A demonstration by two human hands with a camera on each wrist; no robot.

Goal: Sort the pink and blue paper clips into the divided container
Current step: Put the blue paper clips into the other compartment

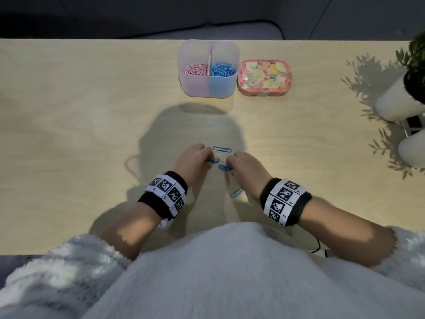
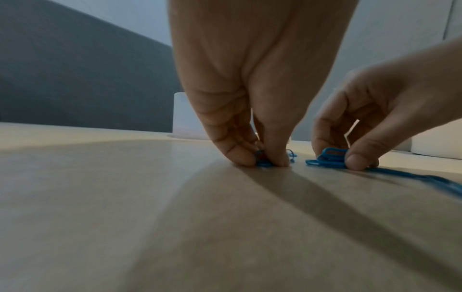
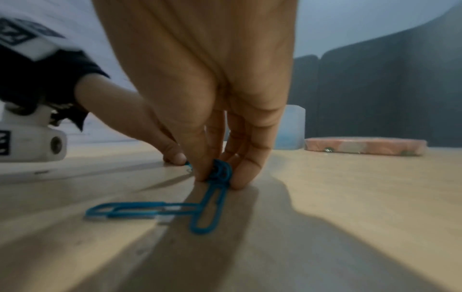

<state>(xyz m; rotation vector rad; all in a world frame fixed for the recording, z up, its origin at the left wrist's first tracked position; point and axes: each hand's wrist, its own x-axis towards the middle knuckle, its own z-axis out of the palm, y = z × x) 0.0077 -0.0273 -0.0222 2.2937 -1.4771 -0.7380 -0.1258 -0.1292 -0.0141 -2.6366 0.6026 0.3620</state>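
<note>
Nearest the camera, below the right wrist, a loose blue wire paper clip (image 1: 236,192) lies flat on the pale wooden table (image 1: 69,125), not yet touched; a second loose blue clip (image 1: 222,149) lies just beyond the hands.

Step in hand, as I judge it — lifting the last blue clips off the table. To do it well: tilt each clip up on its edge so the fingertips get under the wire, lift straight up, and check that linked or overlapping clips come away together instead of dragging a neighbour.

Left hand (image 1: 193,158): fingers curled down, thumb and forefinger tips closed on a small blue clip (image 2: 262,161) at the table surface.

Right hand (image 1: 243,165): fingertips pinched on a small bunch of blue clips (image 3: 220,172); one clip trails from it and crosses another lying flat — linked or merely overlapped, cannot tell.

The translucent divided plastic container (image 1: 208,88) stands at the far centre, well apart from the hands: pink clips (image 1: 195,69) in its left compartment, blue clips (image 1: 222,69) in its right. No pink clips visible on the table.
</note>
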